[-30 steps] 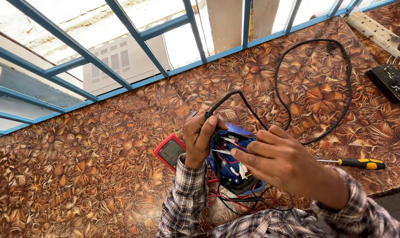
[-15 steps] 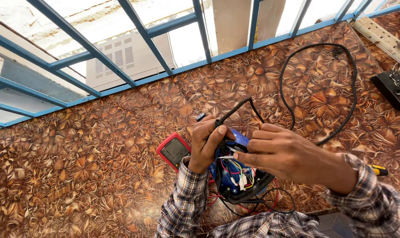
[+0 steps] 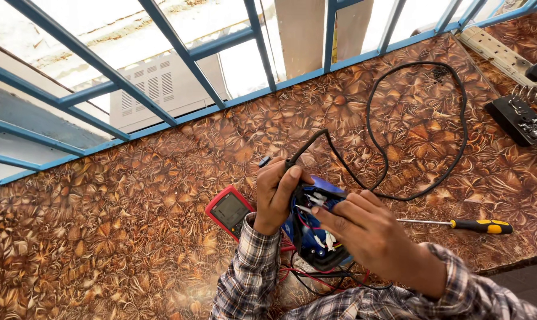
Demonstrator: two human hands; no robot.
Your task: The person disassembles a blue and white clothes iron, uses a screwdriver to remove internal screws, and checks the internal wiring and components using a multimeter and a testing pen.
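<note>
Left hand (image 3: 275, 192): grip closed round the blue device (image 3: 312, 228), tilting its open side up so the wiring shows.
Right hand (image 3: 363, 228): fingertips pinching among the wires – steadied against the casing.
Device: held just above the worktop (image 3: 132, 237), beside the red multimeter (image 3: 230, 210).
Screwdriver (image 3: 458, 224): lying to the right – within reach.

A device (image 3: 316, 228) is held over the table's (image 3: 132, 237) near edge, between a meter (image 3: 228, 210) at left and a screwdriver (image 3: 458, 224) at right.
</note>
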